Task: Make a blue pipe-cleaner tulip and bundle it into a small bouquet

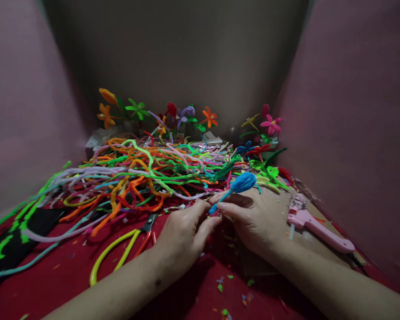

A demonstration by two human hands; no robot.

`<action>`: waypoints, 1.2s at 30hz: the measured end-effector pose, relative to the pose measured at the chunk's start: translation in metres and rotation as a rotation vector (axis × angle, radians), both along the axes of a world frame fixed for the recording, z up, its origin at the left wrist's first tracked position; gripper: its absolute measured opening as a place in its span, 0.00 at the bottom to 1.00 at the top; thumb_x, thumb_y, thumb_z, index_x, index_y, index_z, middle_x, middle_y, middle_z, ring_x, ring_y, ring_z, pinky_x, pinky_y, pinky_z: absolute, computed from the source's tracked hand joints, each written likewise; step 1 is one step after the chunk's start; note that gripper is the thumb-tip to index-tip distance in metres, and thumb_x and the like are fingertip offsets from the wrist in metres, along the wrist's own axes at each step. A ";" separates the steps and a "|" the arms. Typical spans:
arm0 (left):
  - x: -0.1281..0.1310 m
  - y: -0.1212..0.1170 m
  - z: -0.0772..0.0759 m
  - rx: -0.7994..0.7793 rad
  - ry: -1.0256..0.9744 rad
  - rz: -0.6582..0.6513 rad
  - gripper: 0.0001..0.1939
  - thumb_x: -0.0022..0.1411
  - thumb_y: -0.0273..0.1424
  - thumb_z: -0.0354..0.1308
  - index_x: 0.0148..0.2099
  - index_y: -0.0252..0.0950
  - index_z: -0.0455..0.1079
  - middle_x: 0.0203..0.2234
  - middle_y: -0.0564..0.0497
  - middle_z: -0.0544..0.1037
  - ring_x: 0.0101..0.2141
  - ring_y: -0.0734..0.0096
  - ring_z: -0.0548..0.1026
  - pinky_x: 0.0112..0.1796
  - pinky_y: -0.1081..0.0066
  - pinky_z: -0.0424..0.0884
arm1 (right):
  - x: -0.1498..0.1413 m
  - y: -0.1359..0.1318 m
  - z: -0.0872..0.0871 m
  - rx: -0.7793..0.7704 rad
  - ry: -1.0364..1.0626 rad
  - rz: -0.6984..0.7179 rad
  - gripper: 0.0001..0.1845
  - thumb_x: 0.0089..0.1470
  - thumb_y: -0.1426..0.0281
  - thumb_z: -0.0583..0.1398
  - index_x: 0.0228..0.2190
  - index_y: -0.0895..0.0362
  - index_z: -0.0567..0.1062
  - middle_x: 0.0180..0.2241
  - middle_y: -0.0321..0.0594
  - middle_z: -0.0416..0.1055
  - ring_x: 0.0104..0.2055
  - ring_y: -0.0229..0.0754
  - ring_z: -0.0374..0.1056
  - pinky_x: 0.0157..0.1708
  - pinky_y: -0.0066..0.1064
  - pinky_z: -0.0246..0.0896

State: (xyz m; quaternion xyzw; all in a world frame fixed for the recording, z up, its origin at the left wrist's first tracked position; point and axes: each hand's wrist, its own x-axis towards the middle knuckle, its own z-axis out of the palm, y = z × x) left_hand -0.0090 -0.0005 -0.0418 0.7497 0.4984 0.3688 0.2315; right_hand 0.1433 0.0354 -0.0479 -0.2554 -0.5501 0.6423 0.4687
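A blue pipe-cleaner flower bud points up and to the right between my hands. My right hand pinches its stem below the bud, thumb on top. At the stem's lower end, the fingers of my left hand are closed on it, and the fingertips of both hands almost meet. A bit of red or pink shows under the fingertips, too small to name. Scissors with a yellow handle and a red one lie beside my left wrist, partly covered by the forearm.
A tangled heap of colourful pipe cleaners spreads behind my hands. Finished pipe-cleaner flowers stand along the back. A pink glue gun lies on cardboard at right. Small trimmings dot the red cloth. Pink walls rise on both sides.
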 end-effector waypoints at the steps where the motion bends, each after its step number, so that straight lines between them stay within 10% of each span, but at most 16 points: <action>1: 0.000 -0.001 0.000 0.037 0.023 0.002 0.11 0.59 0.34 0.52 0.42 0.38 0.69 0.27 0.51 0.74 0.27 0.71 0.70 0.31 0.73 0.64 | 0.000 0.000 -0.001 -0.006 0.013 0.000 0.11 0.46 0.73 0.59 0.31 0.50 0.79 0.28 0.36 0.75 0.29 0.40 0.67 0.34 0.32 0.63; 13: -0.003 -0.001 0.017 -0.035 -0.490 0.100 0.12 0.57 0.30 0.52 0.45 0.34 0.61 0.37 0.48 0.70 0.40 0.67 0.70 0.44 0.66 0.66 | -0.002 0.001 0.006 -0.120 0.095 -0.058 0.06 0.43 0.72 0.61 0.18 0.55 0.75 0.19 0.33 0.67 0.23 0.37 0.59 0.28 0.31 0.56; 30: -0.003 0.001 -0.009 0.519 0.300 0.016 0.05 0.60 0.26 0.51 0.40 0.34 0.65 0.29 0.48 0.72 0.32 0.67 0.70 0.34 0.68 0.67 | -0.002 -0.001 -0.006 -0.170 0.085 0.017 0.04 0.44 0.73 0.61 0.25 0.55 0.78 0.23 0.35 0.71 0.26 0.37 0.62 0.30 0.29 0.57; 36: -0.003 0.000 -0.009 0.400 0.206 0.032 0.06 0.61 0.26 0.49 0.37 0.34 0.67 0.28 0.50 0.73 0.29 0.71 0.71 0.32 0.72 0.66 | -0.002 -0.003 -0.003 -0.153 0.053 0.031 0.05 0.46 0.73 0.61 0.27 0.57 0.78 0.24 0.36 0.72 0.28 0.38 0.64 0.32 0.30 0.58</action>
